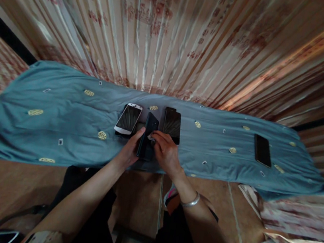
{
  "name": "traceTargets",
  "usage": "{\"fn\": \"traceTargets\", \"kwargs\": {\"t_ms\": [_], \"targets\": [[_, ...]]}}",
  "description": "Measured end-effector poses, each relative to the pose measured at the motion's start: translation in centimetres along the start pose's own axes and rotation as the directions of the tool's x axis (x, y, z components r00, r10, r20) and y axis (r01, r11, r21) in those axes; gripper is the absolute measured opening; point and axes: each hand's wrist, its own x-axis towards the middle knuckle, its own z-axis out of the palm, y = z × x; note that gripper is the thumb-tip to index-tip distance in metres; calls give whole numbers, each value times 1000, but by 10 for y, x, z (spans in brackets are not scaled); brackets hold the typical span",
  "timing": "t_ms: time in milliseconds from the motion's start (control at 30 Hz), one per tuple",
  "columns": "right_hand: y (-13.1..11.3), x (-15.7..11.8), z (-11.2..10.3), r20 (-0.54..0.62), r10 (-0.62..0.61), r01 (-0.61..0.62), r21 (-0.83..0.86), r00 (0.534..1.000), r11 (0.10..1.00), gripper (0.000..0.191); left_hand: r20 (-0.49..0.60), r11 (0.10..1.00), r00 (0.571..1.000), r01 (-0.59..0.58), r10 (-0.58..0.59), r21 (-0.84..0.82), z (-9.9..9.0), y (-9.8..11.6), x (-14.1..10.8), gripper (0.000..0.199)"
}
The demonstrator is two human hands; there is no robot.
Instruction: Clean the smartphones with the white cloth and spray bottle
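A dark phone [150, 130] is held tilted up over the table's middle by my left hand [131, 147], with the thumb along its left edge. My right hand [166, 150] pinches a small whitish piece of cloth or tissue [150, 136] against the phone's face. Beyond my left hand a white-framed phone [128, 118] lies on top of a dark one, which shows only at its edges. Just past my right hand, a black phone [172, 125] overlaps another dark phone [170, 109].
One more black phone [262, 150] lies apart at the right of the table. A blue-green cloth [69, 112] with yellow patterns covers the long narrow table. Patterned curtains [161, 37] hang behind it. My legs are below the front edge, over a tiled floor [139, 198].
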Motion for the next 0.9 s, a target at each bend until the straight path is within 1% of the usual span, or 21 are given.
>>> {"fn": "traceTargets", "kwargs": {"t_ms": [100,233,433,500,567,633,700,767,833,900], "targets": [[-2,0,4,-21,-31,31,-15,999,999,39,2,1000,1000,-24,24,-2,-2,5,2,27],[-11,-2,9,-39,-81,81,-4,996,997,37,-1,1000,1000,-21,21,17,0,14,3,31],[-28,-6,9,23,-107,105,71,994,992,36,2,993,999,-33,33,117,-7,20,7,40],[-34,-7,8,25,-130,127,107,991,986,35,-14,990,999,-43,45,133,-8,20,7,40],[-39,-8,6,42,-132,124,155,990,980,34,-32,989,997,-61,66,138,-8,21,7,38],[-44,-9,4,79,-97,77,218,992,973,34,-33,988,997,-66,71,140,-5,21,7,36],[-46,-10,2,107,-30,-4,304,994,953,34,-26,989,998,-53,57,138,-2,20,6,36],[-45,-10,-1,121,62,-108,419,991,902,34,-43,992,998,-31,36,126,1,19,6,36],[-41,-10,-2,153,172,-228,550,973,803,32,-68,993,997,-18,26,116,4,17,6,35],[-36,-9,-3,197,308,-358,664,931,657,27,-63,992,997,-28,36,126,6,15,7,34]]}}
